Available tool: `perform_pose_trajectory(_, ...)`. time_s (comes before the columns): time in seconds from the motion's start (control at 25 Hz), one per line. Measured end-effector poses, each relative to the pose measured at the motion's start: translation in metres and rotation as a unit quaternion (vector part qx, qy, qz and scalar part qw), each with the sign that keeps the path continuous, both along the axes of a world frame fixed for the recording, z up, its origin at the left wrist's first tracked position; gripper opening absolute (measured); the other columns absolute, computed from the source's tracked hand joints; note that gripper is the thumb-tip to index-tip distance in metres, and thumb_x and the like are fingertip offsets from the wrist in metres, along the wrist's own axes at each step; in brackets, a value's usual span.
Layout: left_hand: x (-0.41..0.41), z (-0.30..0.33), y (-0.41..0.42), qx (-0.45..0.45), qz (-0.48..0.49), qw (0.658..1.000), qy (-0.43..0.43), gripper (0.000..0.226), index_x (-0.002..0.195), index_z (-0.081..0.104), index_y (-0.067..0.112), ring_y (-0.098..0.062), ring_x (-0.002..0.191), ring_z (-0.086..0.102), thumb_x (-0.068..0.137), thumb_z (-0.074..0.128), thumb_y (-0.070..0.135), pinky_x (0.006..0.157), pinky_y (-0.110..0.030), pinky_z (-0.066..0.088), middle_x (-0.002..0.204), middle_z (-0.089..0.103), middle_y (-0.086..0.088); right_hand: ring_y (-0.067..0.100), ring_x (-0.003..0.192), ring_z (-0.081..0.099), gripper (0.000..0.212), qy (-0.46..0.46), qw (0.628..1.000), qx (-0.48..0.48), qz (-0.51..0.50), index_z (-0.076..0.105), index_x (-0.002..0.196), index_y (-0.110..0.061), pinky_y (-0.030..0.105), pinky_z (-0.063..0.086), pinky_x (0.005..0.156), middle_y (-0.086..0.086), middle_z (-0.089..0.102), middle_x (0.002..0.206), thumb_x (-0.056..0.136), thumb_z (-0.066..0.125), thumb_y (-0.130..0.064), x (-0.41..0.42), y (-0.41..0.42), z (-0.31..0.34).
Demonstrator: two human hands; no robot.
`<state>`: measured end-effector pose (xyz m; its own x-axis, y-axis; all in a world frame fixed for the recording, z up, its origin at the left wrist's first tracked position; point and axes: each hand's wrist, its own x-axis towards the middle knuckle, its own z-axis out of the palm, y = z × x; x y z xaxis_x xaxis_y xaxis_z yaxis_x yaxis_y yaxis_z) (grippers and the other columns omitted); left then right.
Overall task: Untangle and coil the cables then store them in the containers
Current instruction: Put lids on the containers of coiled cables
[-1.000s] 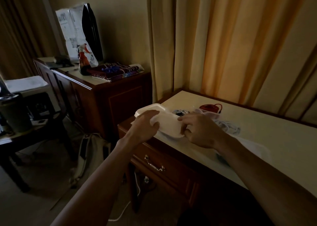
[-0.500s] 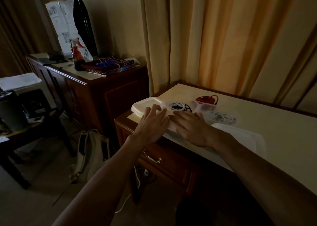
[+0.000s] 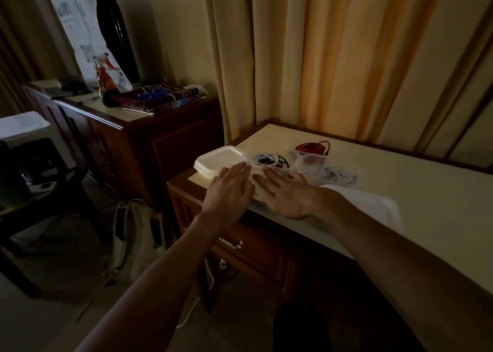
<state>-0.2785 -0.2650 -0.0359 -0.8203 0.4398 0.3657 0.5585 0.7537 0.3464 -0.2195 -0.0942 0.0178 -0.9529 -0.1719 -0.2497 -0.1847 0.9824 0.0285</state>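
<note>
On the cream desk top (image 3: 416,191), my left hand (image 3: 232,188) and my right hand (image 3: 282,194) lie flat, fingers straight, pressing down on a white lid over a container (image 3: 256,188) at the desk's near left corner; what is inside it is hidden. Behind the hands is a stack of white lids (image 3: 221,159). To its right sits a clear container with coiled black and white cables (image 3: 269,160). Further right are a clear container of pale coiled cable (image 3: 333,175) and one with a red cable (image 3: 313,148).
A flat white lid or sheet (image 3: 370,205) lies on the desk under my right forearm. Curtains (image 3: 333,58) hang behind the desk. A wooden cabinet (image 3: 149,138) with a spray bottle (image 3: 102,82) stands to the left. A light bag (image 3: 138,234) lies on the floor beside the desk.
A second ago both hands held the white lid lifted and tilted above the desk corner. It has come down, and both hands now lie flat on it.
</note>
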Motion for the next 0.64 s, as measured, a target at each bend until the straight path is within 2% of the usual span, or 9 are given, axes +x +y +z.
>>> perform_pose_trajectory(0.08,0.001,0.005,-0.001,-0.007,0.003,1.000,-0.003,0.066,0.158,0.038,0.023,-0.017,0.145,0.035,0.102,0.018,0.052,0.118,-0.045,0.035,0.164,0.038,0.003,0.020,0.159,-0.017,0.062,-0.007,1.000,-0.013,0.000,-0.009,0.165,-0.026,0.050,-0.005,0.127,0.004,-0.019,0.173,0.111,0.012,-0.048,-0.003,0.000,0.006)
perform_pose_trajectory(0.16,0.002,0.009,-0.003,-0.001,-0.008,1.000,-0.020,0.066,0.161,0.030,0.028,-0.016,0.149,0.030,0.104,0.017,0.057,0.120,-0.046,0.029,0.165,0.035,0.004,0.025,0.160,0.000,0.064,0.001,0.999,-0.043,-0.006,0.008,0.166,-0.028,0.054,0.004,0.126,0.005,0.001,0.174,0.109,0.026,-0.052,-0.008,0.001,0.016)
perform_pose_trajectory(0.24,0.003,0.012,-0.004,0.057,-0.020,0.997,-0.041,0.062,0.161,0.029,0.032,-0.015,0.151,0.026,0.106,0.020,0.060,0.121,-0.047,0.025,0.165,0.036,0.005,0.030,0.155,0.018,0.060,0.043,0.997,-0.061,-0.004,0.030,0.161,-0.030,0.058,0.014,0.123,0.005,0.023,0.169,0.104,0.043,-0.045,-0.014,-0.001,0.026)
perform_pose_trajectory(0.32,-0.004,0.018,-0.007,0.152,-0.011,0.987,-0.041,0.056,0.157,0.039,0.031,-0.016,0.150,0.030,0.107,0.029,0.055,0.121,-0.046,0.029,0.162,0.041,0.004,0.030,0.149,0.028,0.056,0.099,0.991,-0.091,-0.001,0.044,0.153,-0.031,0.058,0.022,0.119,0.003,0.036,0.162,0.098,0.051,-0.036,-0.023,-0.003,0.032)
perform_pose_trajectory(0.44,-0.028,0.035,-0.018,0.223,0.109,0.968,-0.043,0.047,0.149,0.051,0.021,-0.023,0.143,0.037,0.104,0.052,0.034,0.113,-0.041,0.038,0.153,0.048,-0.001,0.027,0.137,0.038,0.044,0.171,0.972,-0.160,-0.006,0.058,0.141,-0.031,0.051,0.026,0.112,0.002,0.053,0.147,0.097,0.056,-0.031,-0.049,-0.012,0.034)
perform_pose_trajectory(0.56,-0.053,0.050,-0.032,0.174,0.256,0.938,-0.153,0.053,0.148,0.049,0.011,-0.032,0.143,0.032,0.100,0.055,0.032,0.110,-0.047,0.037,0.154,0.039,-0.011,0.028,0.134,0.043,0.039,0.192,0.957,-0.209,-0.055,0.062,0.137,-0.025,0.047,0.028,0.110,0.006,0.059,0.140,0.099,0.056,-0.029,-0.094,-0.027,0.033)
perform_pose_trajectory(0.64,-0.069,0.051,-0.034,0.144,0.306,0.913,-0.230,0.052,0.143,0.054,0.007,-0.034,0.141,0.034,0.099,0.056,0.035,0.106,-0.052,0.038,0.152,0.038,-0.014,0.034,0.139,0.039,0.039,0.167,0.964,-0.183,-0.098,0.061,0.138,-0.016,0.049,0.026,0.116,0.013,0.056,0.143,0.102,0.051,-0.028,-0.123,-0.038,0.032)
